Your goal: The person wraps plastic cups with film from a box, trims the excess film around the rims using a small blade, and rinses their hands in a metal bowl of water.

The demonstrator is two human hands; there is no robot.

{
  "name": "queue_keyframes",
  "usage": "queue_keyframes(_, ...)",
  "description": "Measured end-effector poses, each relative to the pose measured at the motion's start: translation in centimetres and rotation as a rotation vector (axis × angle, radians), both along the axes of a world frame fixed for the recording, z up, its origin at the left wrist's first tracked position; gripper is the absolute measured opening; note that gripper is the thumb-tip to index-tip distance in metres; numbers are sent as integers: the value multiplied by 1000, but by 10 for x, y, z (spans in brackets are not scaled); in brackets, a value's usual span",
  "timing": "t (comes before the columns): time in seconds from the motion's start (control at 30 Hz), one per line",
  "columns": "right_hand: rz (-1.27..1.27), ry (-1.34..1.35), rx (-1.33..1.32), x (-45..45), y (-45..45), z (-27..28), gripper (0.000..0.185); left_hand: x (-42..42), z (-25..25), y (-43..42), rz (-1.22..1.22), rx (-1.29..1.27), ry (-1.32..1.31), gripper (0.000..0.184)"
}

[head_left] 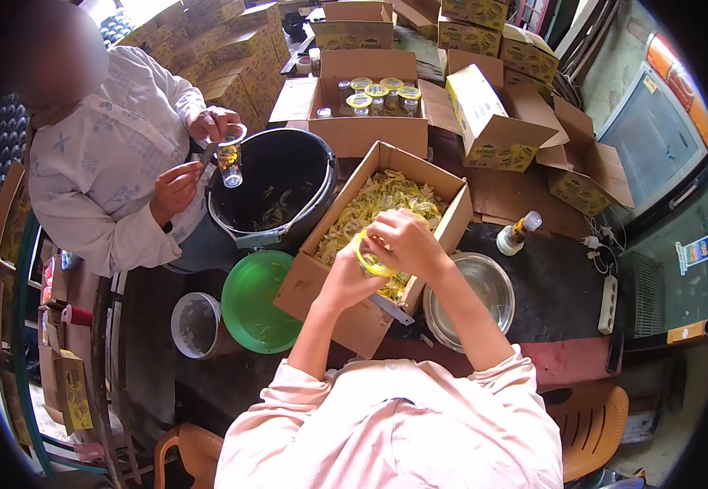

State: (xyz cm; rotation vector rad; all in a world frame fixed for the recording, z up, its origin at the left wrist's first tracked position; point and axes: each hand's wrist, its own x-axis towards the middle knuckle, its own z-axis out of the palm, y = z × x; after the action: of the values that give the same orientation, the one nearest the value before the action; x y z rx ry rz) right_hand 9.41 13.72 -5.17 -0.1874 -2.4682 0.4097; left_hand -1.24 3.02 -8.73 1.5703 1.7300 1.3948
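Observation:
Above a cardboard box (449,210) heaped with crumpled yellow film pieces (390,196), both my hands meet at a yellow-rimmed plastic cup (368,259). My left hand (349,277) is wrapped round the cup from the left. The bent fingers of my right hand (407,238) are closed at its rim, partly covering the top. How much is inside the cup is hidden by my hands. A flat metal strip (392,309) lies along the near edge of the box, below my hands.
Across at left, a person holds a clear cup (231,156) and a blade-like tool over a black bucket (321,213). Near me are a green basin (260,314), grey bucket (195,326) and steel bowl (500,314). An open carton (370,134) holds several lidded cups. A jar (510,240) stands right.

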Motion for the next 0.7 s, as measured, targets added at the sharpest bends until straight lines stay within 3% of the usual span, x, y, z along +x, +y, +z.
queue_keyframes(0.07, 15, -35, 149, -2, 1, 0, 13, -6, 6, -3, -134, -134, -52, 32)
queue_keyframes(0.1, 27, -54, 198, -1, 2, 2, 14, -4, 11, -4, -140, -65, -56, 31)
queue_keyframes(0.27, 109, -83, 253, 0, 3, 4, 15, -17, 2, -6, -304, -122, -97, 37)
queue_keyframes(0.4, 41, -129, -52, 0, 4, 4, 17, -17, 8, -6, -241, -157, -97, 40)
queue_keyframes(0.7, -54, 197, -468, -14, 18, -15, 15, 2, 4, -1, -37, -25, -157, 49)
